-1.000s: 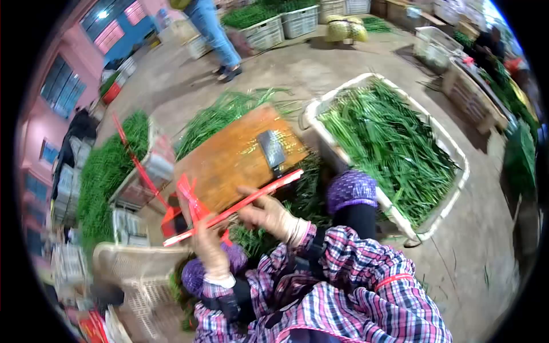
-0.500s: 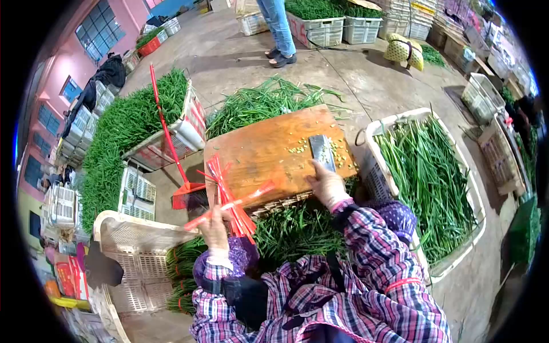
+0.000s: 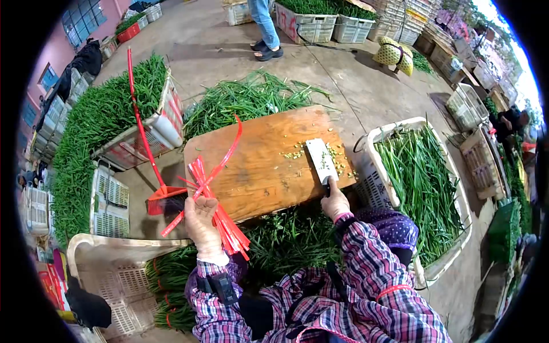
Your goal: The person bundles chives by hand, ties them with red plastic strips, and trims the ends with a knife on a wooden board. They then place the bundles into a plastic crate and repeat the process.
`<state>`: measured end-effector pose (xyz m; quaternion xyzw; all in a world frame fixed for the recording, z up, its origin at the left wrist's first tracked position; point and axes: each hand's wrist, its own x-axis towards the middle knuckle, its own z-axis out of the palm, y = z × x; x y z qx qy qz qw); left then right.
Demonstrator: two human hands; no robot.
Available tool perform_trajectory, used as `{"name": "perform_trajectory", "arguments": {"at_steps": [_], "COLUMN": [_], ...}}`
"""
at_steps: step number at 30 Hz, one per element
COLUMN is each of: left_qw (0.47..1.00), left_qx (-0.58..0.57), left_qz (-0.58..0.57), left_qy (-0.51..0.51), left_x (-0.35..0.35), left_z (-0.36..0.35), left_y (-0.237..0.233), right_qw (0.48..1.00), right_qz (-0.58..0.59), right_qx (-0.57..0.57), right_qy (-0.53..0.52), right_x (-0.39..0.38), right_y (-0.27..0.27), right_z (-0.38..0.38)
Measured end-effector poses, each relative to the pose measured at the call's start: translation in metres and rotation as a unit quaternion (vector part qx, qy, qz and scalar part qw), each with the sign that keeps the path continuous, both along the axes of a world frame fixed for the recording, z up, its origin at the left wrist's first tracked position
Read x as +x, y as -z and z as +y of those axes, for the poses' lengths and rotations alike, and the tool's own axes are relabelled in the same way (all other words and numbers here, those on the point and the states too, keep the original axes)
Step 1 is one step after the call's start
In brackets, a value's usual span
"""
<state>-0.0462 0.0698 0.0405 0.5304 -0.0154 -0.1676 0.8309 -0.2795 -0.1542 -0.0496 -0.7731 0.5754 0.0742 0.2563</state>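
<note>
My right hand (image 3: 335,204) grips the black handle of a cleaver (image 3: 320,157), whose broad blade lies on the wooden board (image 3: 251,166) among small chopped pieces. My left hand (image 3: 202,222) is turned palm up at the board's left front corner, fingers curled. A long red strip (image 3: 227,154) runs behind those fingers, one end rising over the board, the other pointing down left; its gripped part is hidden. Beside this hand a bundle of red strips (image 3: 229,228) hangs over the board's edge. Long green stalks (image 3: 294,234) lie below the board, in front of me.
Crates of greens stand left (image 3: 163,111) and right (image 3: 422,183). A pale crate (image 3: 123,286) at lower left holds tied green bunches (image 3: 171,280). A red dustpan (image 3: 163,197) with a long handle stands left. Loose greens (image 3: 251,103) lie behind the board. A person's legs (image 3: 264,26) are farther back.
The cleaver's blade has tilted to show its bright face, and its handle is in my right hand. My left hand has turned palm up; the red strip has swung more upright.
</note>
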Motion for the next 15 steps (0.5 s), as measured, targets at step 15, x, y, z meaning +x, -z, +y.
{"name": "perform_trajectory", "arguments": {"at_steps": [15], "left_qw": [0.996], "left_qx": [-0.069], "left_qz": [0.051], "left_qy": [0.006], "left_x": [0.009], "left_z": [0.011], "left_y": [0.015], "right_qw": [0.663], "right_qz": [-0.632], "right_qx": [0.285], "right_qy": [0.282], "right_x": [0.115], "right_y": [0.023], "right_z": [0.027]}}
